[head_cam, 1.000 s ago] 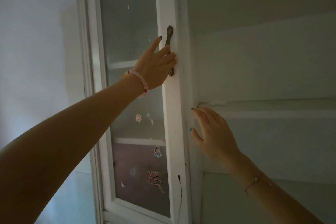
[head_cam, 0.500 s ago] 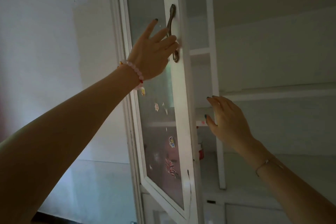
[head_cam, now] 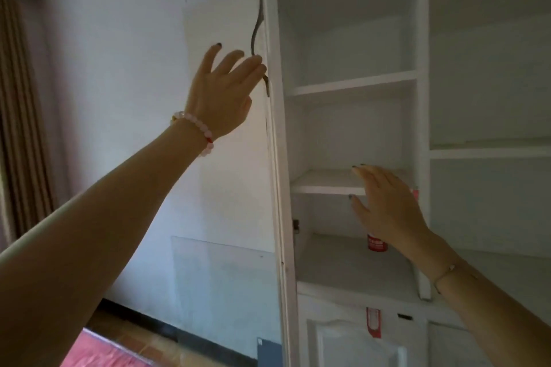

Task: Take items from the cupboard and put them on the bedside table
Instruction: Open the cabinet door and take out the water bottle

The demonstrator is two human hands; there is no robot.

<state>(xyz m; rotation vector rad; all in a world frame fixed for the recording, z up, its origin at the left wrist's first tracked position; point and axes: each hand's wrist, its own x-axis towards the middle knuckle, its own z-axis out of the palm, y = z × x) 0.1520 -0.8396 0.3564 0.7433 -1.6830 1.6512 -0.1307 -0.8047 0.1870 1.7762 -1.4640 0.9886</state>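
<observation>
1. Filling most of the view is the tall white cupboard (head_cam: pixel 351 83), with its shelves bare apart from one item low down.
2. Its door (head_cam: pixel 272 158) is swung wide open, so we see it almost edge on, with a dark curved handle (head_cam: pixel 255 30) on its front.
3. Next comes the left hand (head_cam: pixel 222 92). Its fingers are spread out and their tips rest by the lower part of the handle; nothing is pinched in it. A pink bead bracelet (head_cam: pixel 196 129) sits on that wrist.
4. The right hand (head_cam: pixel 387 205) is open too, fingers loosely spread, empty, and reaching into the cupboard in front of the lower shelves.
5. Smallest is the red can (head_cam: pixel 377 243) (only its bottom part shows under the right hand). It stands on the lowest open shelf (head_cam: pixel 343 265), toward the back and right.
6. The step in hand looks like the very start: the door is open and the first item is not yet picked up. The bedside table is not in view.
7. I think the next move needs the right hand to go down a little, close around the red can and lift it out without bumping the shelf above.
</observation>
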